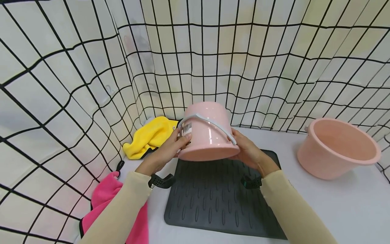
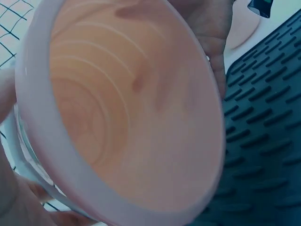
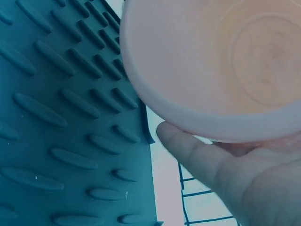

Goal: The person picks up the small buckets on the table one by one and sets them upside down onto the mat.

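A small pink bucket (image 1: 208, 139) is held up, tipped over with its mouth down and turned toward me. Its pale grey handle (image 1: 210, 121) lies slanted across the side, and a white label (image 1: 187, 128) shows at the left. My left hand (image 1: 166, 149) grips the left side, thumb near the label. On the opposite side my right hand (image 1: 250, 150) holds the bucket by the rim. The ringed inside bottom (image 2: 77, 120) shows in the left wrist view. In the right wrist view, the right thumb (image 3: 202, 160) lies along the rim.
Beneath the bucket lies a dark ribbed mat (image 1: 210, 203) on a white table (image 1: 341, 210). A second pink bucket (image 1: 329, 166) stands upright at the right. Yellow cloth (image 1: 152, 135) and pink cloth (image 1: 106, 193) lie at the left. Black wire grid (image 1: 219, 74) surrounds the back and sides.
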`<state>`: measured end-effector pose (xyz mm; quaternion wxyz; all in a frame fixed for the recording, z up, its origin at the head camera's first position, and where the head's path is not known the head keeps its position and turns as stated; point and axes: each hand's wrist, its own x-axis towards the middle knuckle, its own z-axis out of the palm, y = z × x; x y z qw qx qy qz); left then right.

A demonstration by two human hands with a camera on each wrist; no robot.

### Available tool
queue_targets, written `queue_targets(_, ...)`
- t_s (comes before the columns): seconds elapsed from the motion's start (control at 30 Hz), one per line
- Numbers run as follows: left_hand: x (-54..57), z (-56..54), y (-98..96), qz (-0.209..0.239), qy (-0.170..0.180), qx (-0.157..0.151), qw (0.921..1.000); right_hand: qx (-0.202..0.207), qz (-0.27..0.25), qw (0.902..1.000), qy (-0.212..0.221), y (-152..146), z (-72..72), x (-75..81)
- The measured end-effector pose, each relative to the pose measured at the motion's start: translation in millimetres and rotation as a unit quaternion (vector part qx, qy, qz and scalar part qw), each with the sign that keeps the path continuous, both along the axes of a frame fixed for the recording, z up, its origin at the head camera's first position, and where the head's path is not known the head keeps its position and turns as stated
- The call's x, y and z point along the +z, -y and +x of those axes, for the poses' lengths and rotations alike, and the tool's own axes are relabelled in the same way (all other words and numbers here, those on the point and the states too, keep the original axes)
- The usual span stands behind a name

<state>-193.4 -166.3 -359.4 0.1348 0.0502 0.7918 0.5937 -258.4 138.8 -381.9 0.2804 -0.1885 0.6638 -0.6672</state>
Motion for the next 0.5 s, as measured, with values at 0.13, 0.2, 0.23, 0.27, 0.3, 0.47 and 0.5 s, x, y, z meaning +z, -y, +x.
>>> queue_targets(0.13,-6.5,1.5,-0.1,0.011,-0.014,0.009,0.9998,-0.003,0.009,1.0000,-0.002,0.3,2.6,-1.2)
queue_targets(0.2,-9.0,2.1,0.5,0.014,-0.023,0.013,0.9996,0.004,0.006,1.0000,-0.006,-0.7,2.7,-3.1)
queue_targets(0.23,-9.9,2.5,0.9,0.019,-0.028,0.014,0.9993,0.007,0.002,1.0000,-0.006,-1.2,2.8,-4.0)
queue_targets(0.27,-10.6,2.8,1.0,0.025,-0.031,0.013,0.9991,0.012,-0.002,0.9999,-0.009,-1.8,2.7,-5.4)
queue_targets(0.3,-11.5,3.1,1.4,0.029,-0.033,0.012,0.9989,0.017,-0.005,0.9998,-0.011,-2.4,2.5,-6.9)
queue_targets(0.47,-11.1,6.8,4.8,0.037,-0.034,-0.005,0.9987,0.027,0.002,0.9993,-0.024,-4.1,0.9,-11.1)
queue_targets(0.5,-10.7,7.6,5.5,0.032,-0.032,-0.008,0.9989,0.027,0.007,0.9992,-0.027,-4.3,0.9,-11.7)
